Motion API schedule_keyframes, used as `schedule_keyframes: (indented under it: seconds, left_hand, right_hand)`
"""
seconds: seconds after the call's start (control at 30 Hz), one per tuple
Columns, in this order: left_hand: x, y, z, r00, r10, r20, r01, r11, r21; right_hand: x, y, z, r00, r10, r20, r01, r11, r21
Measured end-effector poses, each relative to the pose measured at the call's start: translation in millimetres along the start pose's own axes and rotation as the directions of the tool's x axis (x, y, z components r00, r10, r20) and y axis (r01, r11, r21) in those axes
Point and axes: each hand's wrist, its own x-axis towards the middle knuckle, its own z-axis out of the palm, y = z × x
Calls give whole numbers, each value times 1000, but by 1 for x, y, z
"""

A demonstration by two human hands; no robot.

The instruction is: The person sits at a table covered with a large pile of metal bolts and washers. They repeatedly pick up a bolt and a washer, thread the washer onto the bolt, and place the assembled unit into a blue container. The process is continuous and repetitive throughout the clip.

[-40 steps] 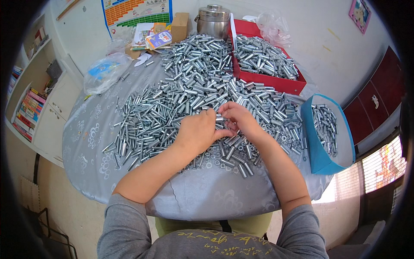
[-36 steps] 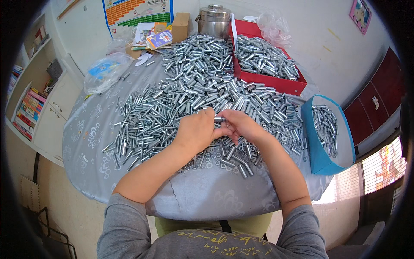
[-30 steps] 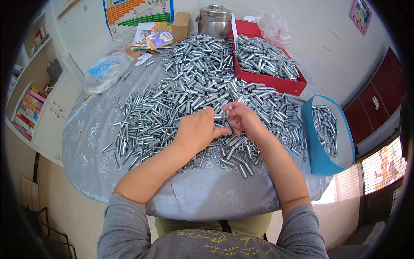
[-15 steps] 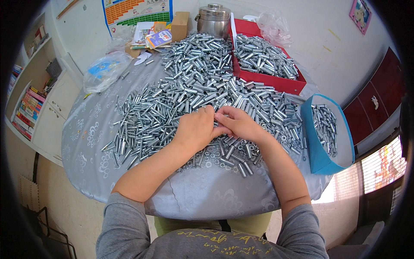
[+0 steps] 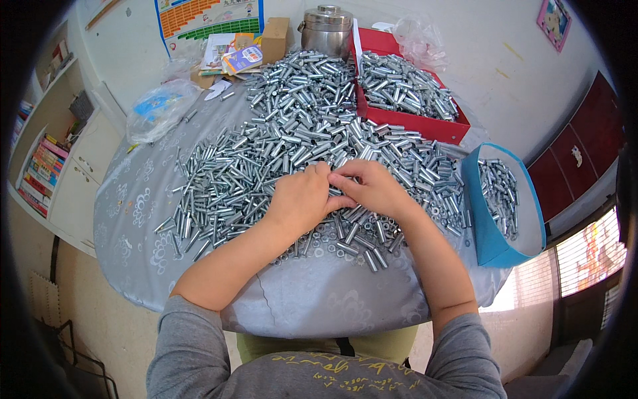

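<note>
Over the near middle of a wide heap of shiny metal sleeves and bolts (image 5: 292,143), my two hands meet fingertip to fingertip. The fingers of my left hand (image 5: 300,196) are curled and closed, its back turned up. My right hand (image 5: 372,189) pinches against it, thumb stretched toward the left palm. Whatever sits between the fingertips is hidden by the hands and too small to name. Just below them lie loose metal sleeves (image 5: 372,259) and small washers (image 5: 319,253) on the grey patterned tablecloth (image 5: 299,306).
A blue fabric bin (image 5: 488,219) holding finished-looking metal pieces stands at the right. Behind the heap are a red box (image 5: 415,126) filled with sleeves and a steel pot (image 5: 327,32). Plastic bags (image 5: 159,110), papers and a cardboard box (image 5: 274,40) lie at the far left.
Both hands stay together in the same spot. The right hand's fingers have shifted slightly, with its knuckles raised a little; the view has moved very slightly.
</note>
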Motion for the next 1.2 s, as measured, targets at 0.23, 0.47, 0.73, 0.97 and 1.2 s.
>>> schedule_keyframes:
  seconds: [0.23,0.47,0.73,0.97,1.2]
  left_hand:
    - [2,-2,0,999,44,-12,-44,998,43]
    - [2,-1,2,997,78,18,-79,994,71]
    - [9,-17,-11,986,-138,92,124,981,147]
    - [9,-18,-9,973,-227,47,215,960,182]
    - [10,-1,-15,997,-63,45,56,987,149]
  right_hand:
    - [1,0,-6,999,29,38,-28,1000,-5]
    - [0,3,-17,994,19,111,-11,997,-77]
    - [-3,9,-58,982,185,34,-176,966,-189]
    - [-5,14,-47,989,46,-137,-110,853,-511]
    - [-30,-25,-80,909,-116,-402,-53,921,-385]
